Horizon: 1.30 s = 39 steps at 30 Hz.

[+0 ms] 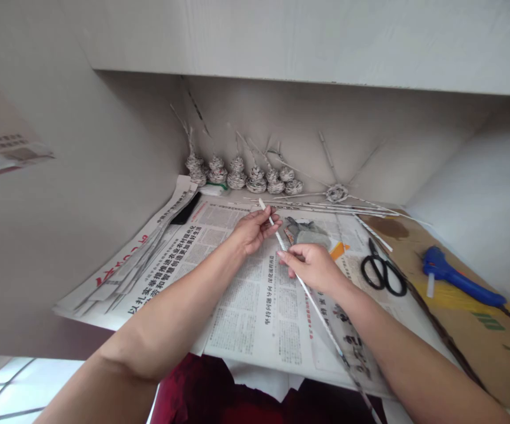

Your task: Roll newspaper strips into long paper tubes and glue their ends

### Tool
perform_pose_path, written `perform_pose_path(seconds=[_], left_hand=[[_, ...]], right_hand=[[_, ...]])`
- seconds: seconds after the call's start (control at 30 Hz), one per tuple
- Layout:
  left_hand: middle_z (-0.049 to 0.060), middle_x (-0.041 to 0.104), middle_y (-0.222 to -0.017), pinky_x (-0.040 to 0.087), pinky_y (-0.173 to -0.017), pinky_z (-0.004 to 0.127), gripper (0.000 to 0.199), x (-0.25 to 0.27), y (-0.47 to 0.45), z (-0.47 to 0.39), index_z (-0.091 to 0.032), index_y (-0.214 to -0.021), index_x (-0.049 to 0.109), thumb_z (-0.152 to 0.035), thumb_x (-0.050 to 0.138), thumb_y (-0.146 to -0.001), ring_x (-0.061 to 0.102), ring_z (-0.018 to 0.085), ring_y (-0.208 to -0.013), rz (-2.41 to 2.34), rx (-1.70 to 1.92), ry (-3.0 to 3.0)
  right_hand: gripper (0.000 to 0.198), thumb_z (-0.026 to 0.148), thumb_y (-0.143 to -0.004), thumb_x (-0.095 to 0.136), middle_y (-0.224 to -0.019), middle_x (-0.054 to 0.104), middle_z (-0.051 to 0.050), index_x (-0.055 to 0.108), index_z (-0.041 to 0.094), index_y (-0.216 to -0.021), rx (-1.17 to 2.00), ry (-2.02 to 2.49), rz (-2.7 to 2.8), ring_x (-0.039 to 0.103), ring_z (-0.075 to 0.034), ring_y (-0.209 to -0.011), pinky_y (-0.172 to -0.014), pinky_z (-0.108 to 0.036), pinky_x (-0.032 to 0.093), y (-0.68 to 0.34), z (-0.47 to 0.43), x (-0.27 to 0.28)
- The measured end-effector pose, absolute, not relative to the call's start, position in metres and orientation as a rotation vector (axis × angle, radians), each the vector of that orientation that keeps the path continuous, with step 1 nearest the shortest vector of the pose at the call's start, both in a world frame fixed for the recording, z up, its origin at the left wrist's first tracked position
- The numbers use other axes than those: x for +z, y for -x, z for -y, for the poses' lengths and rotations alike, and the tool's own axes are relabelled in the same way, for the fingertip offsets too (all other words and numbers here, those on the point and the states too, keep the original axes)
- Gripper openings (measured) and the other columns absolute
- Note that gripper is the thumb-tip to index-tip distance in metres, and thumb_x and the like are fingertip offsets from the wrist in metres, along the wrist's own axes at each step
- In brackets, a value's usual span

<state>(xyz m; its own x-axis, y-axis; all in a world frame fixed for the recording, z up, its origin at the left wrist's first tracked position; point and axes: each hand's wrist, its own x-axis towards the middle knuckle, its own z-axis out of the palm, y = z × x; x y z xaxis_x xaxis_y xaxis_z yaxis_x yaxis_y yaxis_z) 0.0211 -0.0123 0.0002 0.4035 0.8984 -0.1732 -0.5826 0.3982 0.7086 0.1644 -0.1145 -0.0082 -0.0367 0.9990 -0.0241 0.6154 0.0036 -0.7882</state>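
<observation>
A long thin rolled-paper stick (321,318) slants across the newspaper (237,306), from its white upper tip down toward my lap. My left hand (255,229) pinches it near that tip, thumb on top. Farther down, my right hand (310,265) has its fingers closed around the same stick. Behind my hands, more rolled-paper sticks (325,207) lie side by side on the desk. A small woven paper piece (337,193) with sticks radiating from it rests at the back wall.
Several gourd-shaped woven paper pieces (256,180) line the back. Black scissors (384,274) lie right of my right hand. A blue glue gun (458,280) rests on cardboard (471,330). Stacked newspaper sheets (140,259) and a black flat object (186,208) are at left. An overhead panel (308,47) hangs above.
</observation>
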Motion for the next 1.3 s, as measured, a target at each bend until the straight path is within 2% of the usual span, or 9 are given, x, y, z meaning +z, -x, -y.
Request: perform_pose_path(seconds=[0.2,0.37,0.43,0.63,0.8,1.03,1.1,1.23,1.3], left_hand=[[0.006,0.063,-0.068,0.056,-0.053,0.018,0.013,0.000,-0.020,0.011,-0.007,-0.082,0.062,-0.016,0.054,-0.086,0.067,0.014,-0.062,-0.634,1.000,-0.623],[0.006,0.064,-0.067,0.055,-0.051,0.017,0.014,0.000,-0.017,0.007,-0.007,-0.081,0.062,-0.016,0.053,-0.087,0.067,0.013,-0.061,-0.637,1.019,-0.604],[0.006,0.064,-0.067,0.055,-0.052,0.017,0.015,0.000,-0.016,0.004,-0.007,-0.082,0.062,-0.016,0.052,-0.087,0.067,0.013,-0.061,-0.634,1.024,-0.602],[0.006,0.064,-0.069,0.055,-0.050,0.015,0.015,-0.001,-0.014,0.002,-0.007,-0.083,0.062,-0.017,0.052,-0.087,0.067,0.013,-0.062,-0.612,1.016,-0.601],[0.006,0.064,-0.068,0.055,-0.052,0.016,0.014,0.000,-0.015,0.005,-0.007,-0.082,0.062,-0.016,0.053,-0.087,0.067,0.013,-0.062,-0.609,1.009,-0.622],[0.007,0.064,-0.071,0.055,-0.052,0.015,0.016,0.002,-0.010,-0.001,-0.007,-0.079,0.063,-0.019,0.055,-0.086,0.067,0.013,-0.066,-0.576,1.001,-0.601],[0.007,0.064,-0.071,0.054,-0.051,0.015,0.015,0.002,-0.007,-0.005,-0.008,-0.078,0.062,-0.019,0.055,-0.086,0.066,0.013,-0.064,-0.602,1.048,-0.582],[0.006,0.064,-0.070,0.054,-0.050,0.015,0.015,0.003,0.001,-0.014,-0.008,-0.078,0.062,-0.019,0.055,-0.086,0.066,0.011,-0.062,-0.650,1.143,-0.536],[0.006,0.064,-0.070,0.054,-0.052,0.015,0.015,0.004,0.004,-0.018,-0.008,-0.079,0.062,-0.019,0.055,-0.087,0.066,0.011,-0.062,-0.651,1.162,-0.506]], right_hand=[[0.042,0.053,-0.087,0.042,-0.056,0.062,0.001,0.065,0.020,-0.078,0.890,1.704,1.706,0.047,-0.009,-0.039,-0.041,-0.022,0.035,-0.162,0.116,-0.009],[0.046,0.054,-0.084,0.047,-0.045,0.051,0.002,0.058,0.019,-0.057,0.490,1.690,1.922,0.043,-0.010,-0.043,-0.044,-0.024,0.029,-0.163,0.123,-0.001],[0.046,0.053,-0.085,0.045,-0.045,0.051,0.001,0.059,0.019,-0.057,0.475,1.697,1.931,0.042,-0.010,-0.042,-0.044,-0.024,0.028,-0.163,0.124,0.001],[0.046,0.059,-0.086,0.040,-0.051,0.057,0.002,0.062,0.018,-0.078,1.145,1.683,1.581,0.045,-0.009,-0.034,-0.037,-0.021,0.035,-0.160,0.119,-0.003],[0.044,0.056,-0.085,0.044,-0.051,0.058,0.001,0.062,0.017,-0.076,1.120,1.646,1.518,0.045,-0.007,-0.033,-0.036,-0.019,0.036,-0.160,0.117,-0.005],[0.047,0.060,-0.083,0.044,-0.054,0.057,0.000,0.061,0.017,-0.087,1.615,1.392,1.263,0.048,-0.009,-0.037,-0.035,-0.020,0.032,-0.163,0.118,0.006],[0.050,0.063,-0.083,0.042,-0.058,0.060,-0.001,0.063,0.018,-0.088,1.452,1.501,1.437,0.049,-0.010,-0.040,-0.036,-0.021,0.032,-0.167,0.119,0.007],[0.046,0.062,-0.074,0.057,-0.049,0.055,0.001,0.057,0.019,-0.058,0.818,1.696,1.861,0.042,-0.009,-0.040,-0.040,-0.023,0.028,-0.175,0.121,0.005],[0.048,0.061,-0.074,0.058,-0.044,0.052,0.001,0.054,0.019,-0.053,0.760,1.722,1.916,0.040,-0.009,-0.039,-0.040,-0.023,0.027,-0.176,0.122,0.005]])
